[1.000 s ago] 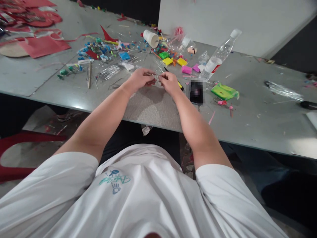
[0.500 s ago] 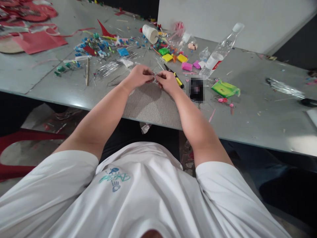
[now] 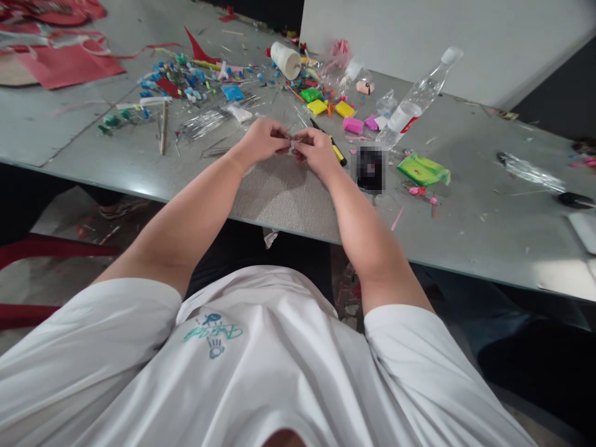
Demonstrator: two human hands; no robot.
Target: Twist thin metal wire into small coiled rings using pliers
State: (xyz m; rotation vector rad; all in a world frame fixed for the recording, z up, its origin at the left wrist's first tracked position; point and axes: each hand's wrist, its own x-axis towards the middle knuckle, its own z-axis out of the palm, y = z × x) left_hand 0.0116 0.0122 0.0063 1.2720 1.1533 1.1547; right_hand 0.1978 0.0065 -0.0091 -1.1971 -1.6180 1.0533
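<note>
My left hand [image 3: 264, 139] and my right hand [image 3: 318, 149] meet above the near part of the table, thumbs and fingers pinched toward each other. Between the fingertips is a small silvery, wire-like piece [image 3: 293, 144], mostly covered by the fingers. Both hands are closed on it. Just right of my right hand lie pliers with yellow and black handles [image 3: 338, 151], partly hidden behind it. A bundle of thin metal wires [image 3: 208, 120] lies to the left of my left hand. Under my wrists is a greyish textured mat [image 3: 285, 195].
A clear bottle [image 3: 407, 112] leans at the right, near a green packet [image 3: 423, 169] and a blurred-out dark object [image 3: 371, 170]. A white cup [image 3: 285, 61] lies behind small coloured packets [image 3: 344, 110]. Blue and green bits [image 3: 174, 81] and red material [image 3: 69, 64] are leftward.
The camera view has shifted slightly. My hands stay together in nearly the same place, with only small finger movement around the silvery piece.
</note>
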